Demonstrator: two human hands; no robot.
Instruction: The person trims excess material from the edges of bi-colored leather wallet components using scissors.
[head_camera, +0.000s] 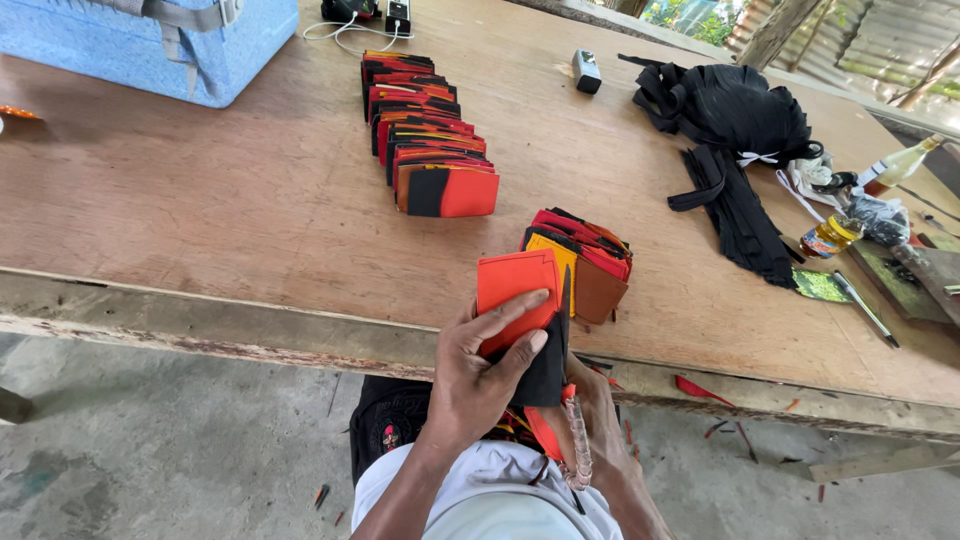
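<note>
Two hands grip an orange-and-black piece (520, 300) at the table (250, 200) edge: the left hand (480, 375) clamps its fingers on top, the right hand (590, 410) closes underneath. A small pile (585, 255) lies just beyond, a long row (425, 135) farther back.

Blue foam box (150, 40) top-left.

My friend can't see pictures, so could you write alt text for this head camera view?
Two hands, left hand and right hand, hold an orange and black leather piece over the edge of a plywood table. Beside it lies a small pile of coloured pieces; farther back runs a long overlapping row of pieces.
</note>
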